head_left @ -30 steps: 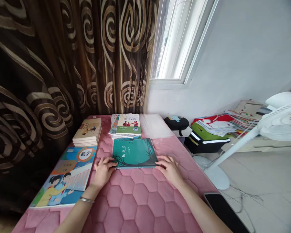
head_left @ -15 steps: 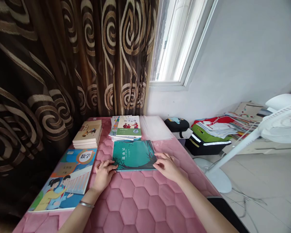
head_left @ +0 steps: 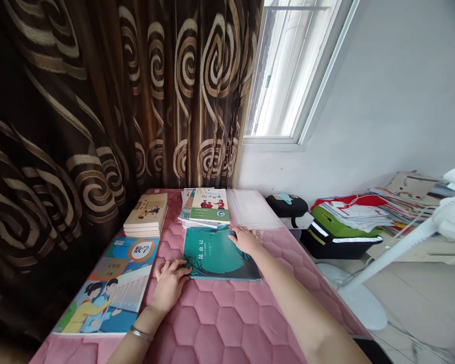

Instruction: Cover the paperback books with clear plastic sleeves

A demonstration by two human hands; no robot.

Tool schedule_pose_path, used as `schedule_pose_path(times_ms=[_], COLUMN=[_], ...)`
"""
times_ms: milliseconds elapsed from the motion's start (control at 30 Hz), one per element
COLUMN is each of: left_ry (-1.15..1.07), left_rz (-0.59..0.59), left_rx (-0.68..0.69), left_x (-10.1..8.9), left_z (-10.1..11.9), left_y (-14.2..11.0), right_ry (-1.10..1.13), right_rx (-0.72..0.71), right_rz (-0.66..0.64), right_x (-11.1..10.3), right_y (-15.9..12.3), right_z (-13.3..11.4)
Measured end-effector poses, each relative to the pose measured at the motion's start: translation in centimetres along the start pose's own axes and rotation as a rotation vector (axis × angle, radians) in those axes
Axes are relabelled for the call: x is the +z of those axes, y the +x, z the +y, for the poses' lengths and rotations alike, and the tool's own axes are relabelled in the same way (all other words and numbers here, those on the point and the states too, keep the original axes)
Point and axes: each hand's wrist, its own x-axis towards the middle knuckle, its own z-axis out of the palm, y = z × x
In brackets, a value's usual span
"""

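Note:
A green paperback book (head_left: 216,255) with white Chinese characters lies flat on the pink quilted bed cover (head_left: 222,323), its title turned sideways. My left hand (head_left: 170,283), with a silver bangle on the wrist, rests at the book's lower left corner. Its fingers are bent and apart, with fingertips touching the edge. At the upper right corner, my right hand (head_left: 246,241) has thumb and fingers closed about the edge, and it hides that corner. Just beyond the book lies a small pile of books (head_left: 210,206), a white and green one on top.
A blue maths textbook (head_left: 109,290) and a stack of beige books (head_left: 146,215) lie on the left. Clear plastic sheets (head_left: 254,210) are at the back right. Off the bed stand a black and green box (head_left: 337,235) and a white fan (head_left: 394,247). A patterned curtain (head_left: 167,91) hangs behind.
My right hand has moved from the book's lower right side up to its far right corner. My left hand stays by the lower left corner. The whole view has shifted slightly.

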Motion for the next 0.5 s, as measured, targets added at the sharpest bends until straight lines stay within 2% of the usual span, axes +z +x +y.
schedule_pose_path(times_ms=[133, 267, 400, 500], left_ry=[0.023, 0.026, 0.024, 0.008], left_rz=[0.043, 0.077, 0.031, -0.035], left_rx=[0.014, -0.014, -0.057, -0.074], left_x=[0.1, 0.8, 1.0, 1.2], left_z=[-1.0, -2.9, -2.8, -1.6], left_y=[0.0, 0.9, 3.5, 6.3], right_ry=[-0.027, -0.025, 0.112, 0.304], right_rx=[0.048, 0.098, 0.130, 0.171], right_rz=[-0.038, -0.100, -0.159, -0.148], right_x=[-1.1, -1.8, -1.4, -0.6], right_y=[-2.5, -7.6, -13.6, -16.2], right_z=[0.1, 0.3, -0.2, -1.0])
